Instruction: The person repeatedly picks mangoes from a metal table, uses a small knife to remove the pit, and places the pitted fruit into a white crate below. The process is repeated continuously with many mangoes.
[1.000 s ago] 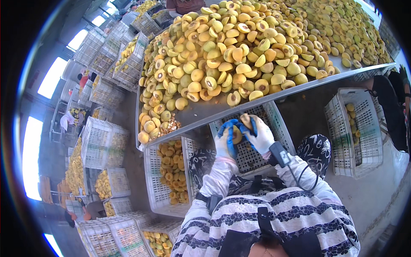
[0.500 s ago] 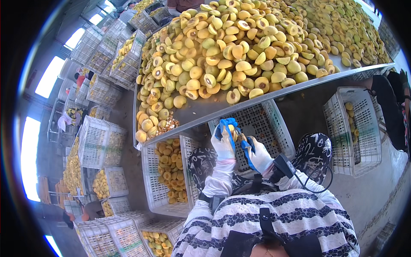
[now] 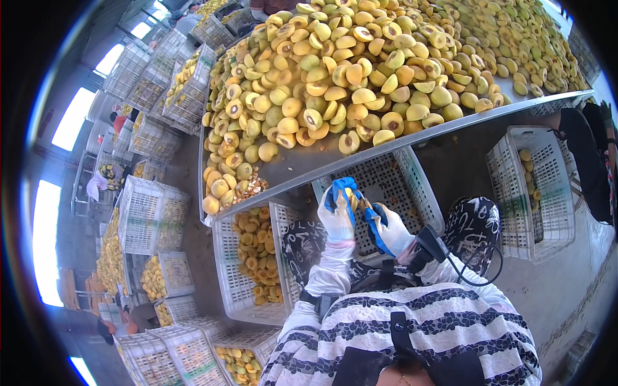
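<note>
My left hand (image 3: 337, 211), in a white glove with blue-coated fingers, is closed round a yellow peach half (image 3: 351, 199). Close against its right side, my right hand (image 3: 387, 229), gloved the same way, has its fingers curled together. A thin brownish tip (image 3: 365, 203) pokes from those fingers towards the fruit; the rest of what it belongs to is hidden. Both hands are held over a plastic crate (image 3: 421, 186) between my knees, just below the metal table edge. Dark holes and a few small bits show in the crate's bottom.
A metal table (image 3: 302, 161) ahead bears a big heap of peach halves (image 3: 335, 83), with pit scraps (image 3: 252, 186) at its left corner. A white crate (image 3: 225, 270) of peach halves stands at my left, another crate (image 3: 553, 222) at right. Stacked crates (image 3: 151, 215) line the far left.
My right hand has shifted very slightly right and down, its tip still by the peach half. The left hand keeps its hold. The view has tilted a little.
</note>
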`<action>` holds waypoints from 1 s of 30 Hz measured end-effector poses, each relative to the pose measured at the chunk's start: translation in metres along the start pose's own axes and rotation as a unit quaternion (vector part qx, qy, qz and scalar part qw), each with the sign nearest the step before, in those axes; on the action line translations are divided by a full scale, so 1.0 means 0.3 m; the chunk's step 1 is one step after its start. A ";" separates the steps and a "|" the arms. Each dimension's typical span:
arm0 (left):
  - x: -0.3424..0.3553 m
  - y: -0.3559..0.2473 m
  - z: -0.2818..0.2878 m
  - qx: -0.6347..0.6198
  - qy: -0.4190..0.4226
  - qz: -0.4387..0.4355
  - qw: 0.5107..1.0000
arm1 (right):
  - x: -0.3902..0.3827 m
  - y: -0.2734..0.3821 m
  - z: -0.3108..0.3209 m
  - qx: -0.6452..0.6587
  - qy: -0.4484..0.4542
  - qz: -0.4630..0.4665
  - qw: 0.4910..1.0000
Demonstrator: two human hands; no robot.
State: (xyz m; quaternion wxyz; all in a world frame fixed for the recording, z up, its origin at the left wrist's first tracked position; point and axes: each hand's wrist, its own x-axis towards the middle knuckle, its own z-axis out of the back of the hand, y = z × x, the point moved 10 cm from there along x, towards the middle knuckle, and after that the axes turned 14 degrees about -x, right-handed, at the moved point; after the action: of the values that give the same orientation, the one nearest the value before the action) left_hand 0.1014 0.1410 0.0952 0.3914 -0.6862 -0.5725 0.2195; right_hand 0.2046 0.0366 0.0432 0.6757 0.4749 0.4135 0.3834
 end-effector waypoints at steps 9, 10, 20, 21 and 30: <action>-0.023 0.093 0.093 -0.026 -0.095 0.118 0.988 | -0.026 0.045 -0.013 -0.237 0.030 0.069 0.969; -0.024 0.092 0.093 -0.002 -0.089 0.116 0.989 | -0.027 0.049 -0.017 -0.285 0.029 0.075 0.955; -0.044 0.089 0.091 0.098 -0.106 0.194 0.970 | -0.063 0.080 -0.074 -0.254 0.072 0.133 0.955; -0.045 0.081 0.082 0.072 -0.100 0.189 0.974 | -0.063 0.085 -0.051 -0.241 0.026 0.125 0.962; -0.086 0.079 0.059 -0.022 -0.146 0.174 0.974 | -0.072 0.049 -0.098 0.076 0.138 0.070 0.985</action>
State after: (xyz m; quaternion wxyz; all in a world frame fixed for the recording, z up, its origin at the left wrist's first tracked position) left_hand 0.0964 0.1204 0.0621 0.2437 -0.7445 -0.5000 0.3693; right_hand 0.1677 0.0302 0.0553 0.5458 0.4952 0.4964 0.4588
